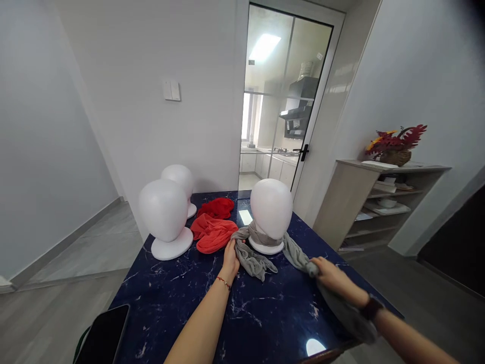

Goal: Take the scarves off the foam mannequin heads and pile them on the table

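A grey scarf (pixel 257 260) is wrapped round the neck of a white mannequin head (pixel 271 208) on the dark blue marble table (pixel 197 298). My left hand (pixel 230 259) is closed on the scarf's left end, beside the head's base. Closed round the scarf's right end sits my right hand (pixel 330 275), with the cloth trailing under my forearm toward the table's right edge.
Two more white mannequin heads (pixel 164 212) (pixel 179 178) stand at the left back. An orange scarf (pixel 212 233) and a red scarf (pixel 216 207) lie between them. A black phone (pixel 102 336) rests at the near left corner. A shelf (pixel 375 202) stands to the right.
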Motion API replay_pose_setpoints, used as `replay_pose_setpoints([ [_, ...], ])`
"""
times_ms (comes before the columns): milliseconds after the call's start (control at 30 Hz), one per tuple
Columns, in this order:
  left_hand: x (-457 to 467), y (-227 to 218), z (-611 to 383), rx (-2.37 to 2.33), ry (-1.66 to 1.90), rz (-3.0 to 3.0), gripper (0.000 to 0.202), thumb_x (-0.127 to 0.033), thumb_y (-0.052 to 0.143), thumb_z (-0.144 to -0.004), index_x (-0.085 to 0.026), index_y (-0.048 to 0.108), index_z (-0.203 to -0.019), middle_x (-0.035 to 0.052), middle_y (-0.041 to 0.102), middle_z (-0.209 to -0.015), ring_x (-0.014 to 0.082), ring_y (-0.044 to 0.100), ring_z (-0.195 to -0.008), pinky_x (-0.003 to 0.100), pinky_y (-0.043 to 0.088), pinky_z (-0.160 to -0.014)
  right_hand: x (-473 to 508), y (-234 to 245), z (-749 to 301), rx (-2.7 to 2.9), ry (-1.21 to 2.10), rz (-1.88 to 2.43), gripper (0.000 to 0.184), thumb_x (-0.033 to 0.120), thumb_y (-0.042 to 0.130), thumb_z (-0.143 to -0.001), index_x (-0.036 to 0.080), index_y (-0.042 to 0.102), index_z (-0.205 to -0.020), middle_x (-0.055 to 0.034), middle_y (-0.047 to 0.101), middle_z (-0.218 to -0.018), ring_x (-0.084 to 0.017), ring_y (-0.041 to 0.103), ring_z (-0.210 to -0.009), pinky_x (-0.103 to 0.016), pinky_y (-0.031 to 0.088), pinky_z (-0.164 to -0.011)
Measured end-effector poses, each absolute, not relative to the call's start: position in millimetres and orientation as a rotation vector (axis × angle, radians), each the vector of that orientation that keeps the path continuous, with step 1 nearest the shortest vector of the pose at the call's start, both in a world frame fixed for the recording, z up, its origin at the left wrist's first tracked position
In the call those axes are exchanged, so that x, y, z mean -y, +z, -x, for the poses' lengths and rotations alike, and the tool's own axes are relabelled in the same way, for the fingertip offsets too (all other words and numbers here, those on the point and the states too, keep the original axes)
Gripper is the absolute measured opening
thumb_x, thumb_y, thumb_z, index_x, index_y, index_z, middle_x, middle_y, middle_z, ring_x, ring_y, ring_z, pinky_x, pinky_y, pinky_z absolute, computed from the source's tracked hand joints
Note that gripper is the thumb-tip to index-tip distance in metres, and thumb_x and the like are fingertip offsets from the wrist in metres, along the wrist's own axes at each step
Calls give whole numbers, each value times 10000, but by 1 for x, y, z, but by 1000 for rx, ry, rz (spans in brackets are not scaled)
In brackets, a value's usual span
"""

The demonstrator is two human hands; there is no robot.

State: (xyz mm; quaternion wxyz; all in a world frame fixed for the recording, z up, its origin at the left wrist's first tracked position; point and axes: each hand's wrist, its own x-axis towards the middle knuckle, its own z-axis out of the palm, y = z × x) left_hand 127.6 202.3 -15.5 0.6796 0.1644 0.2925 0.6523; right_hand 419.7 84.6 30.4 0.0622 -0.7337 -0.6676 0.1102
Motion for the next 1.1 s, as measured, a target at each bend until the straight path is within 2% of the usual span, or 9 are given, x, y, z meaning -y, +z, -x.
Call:
replay_pose_setpoints([
  [100, -203, -16, -128, -641, 1466, -367, 136, -203, 598, -792, -106, 653, -869, 62, 701, -707, 137, 659, -617, 258, 522, -660, -151, 103, -433, 1895, 134, 2318, 196, 62, 512, -651, 148, 656, -753, -115, 689, -826, -240, 650, -852, -293, 451, -758],
  [267, -202, -13, -127, -639, 1465, -345, 115, -183, 604, -791, -108, 656, -862, 73, 710, -743, 141, 664, -629, 271, 530, -671, -271, 227, -400, 1846, -103, 2068, 307, 23, 453, -720, 43, 632, -968, -222, 647, -1029, -273, 592, -1002, -328, 431, -832],
  [467, -201, -13, -125, -643, 1445, -347, 136, -184, 577, -814, -100, 656, -886, 89, 712, -751, 156, 669, -647, 287, 531, -679, -316, 288, -293, 1896, -56, 1434, 378, 47, 471, -728, 137, 589, -1076, -92, 622, -1105, -195, 552, -1015, -316, 424, -906],
  [600, -202, -14, -125, -652, 1449, -360, 126, -196, 568, -823, -121, 656, -873, 72, 709, -742, 147, 660, -637, 282, 525, -680, -244, 258, -278, 1639, 624, 913, 234, 195, 513, -750, 184, 585, -973, -31, 658, -901, -181, 606, -845, -341, 494, -801],
  [700, -204, -15, -126, -655, 1476, -365, 102, -176, 569, -821, -148, 658, -862, 55, 716, -782, 126, 663, -672, 256, 517, -713, -170, 205, -320, 1323, 934, 973, 247, 300, 600, -703, 206, 599, -932, -34, 674, -863, -193, 637, -801, -341, 527, -759],
  [833, -206, -16, -128, -651, 1465, -362, 117, -218, 594, -813, -131, 659, -858, 64, 715, -754, 134, 664, -656, 261, 514, -696, -93, 113, -391, 826, 645, 1389, 389, 449, 600, -671, 217, 599, -984, -67, 677, -1003, -264, 640, -960, -410, 521, -844],
  [933, -206, -17, -128, -641, 1458, -358, 149, -240, 601, -810, -121, 656, -880, 70, 716, -744, 138, 667, -651, 252, 509, -670, -56, 46, -411, 993, 501, 1692, 554, 578, 552, -677, 208, 598, -1087, -114, 625, -1182, -323, 560, -1145, -469, 441, -981],
  [1033, -205, -17, -128, -638, 1465, -360, 157, -237, 589, -817, -123, 652, -904, 72, 720, -756, 139, 672, -665, 244, 506, -654, -38, 2, -404, 1508, 440, 1903, 673, 532, 668, -590, 281, 565, -1207, -106, 445, -1412, -343, 404, -1306, -469, 400, -1026],
  [1100, -204, -18, -127, -642, 1473, -364, 149, -229, 581, -819, -125, 650, -900, 72, 721, -757, 140, 675, -672, 245, 510, -660, -44, -2, -402, 1757, 325, 1945, 585, 396, 669, -617, 326, 580, -1190, -72, 457, -1405, -317, 433, -1287, -433, 421, -1002],
])
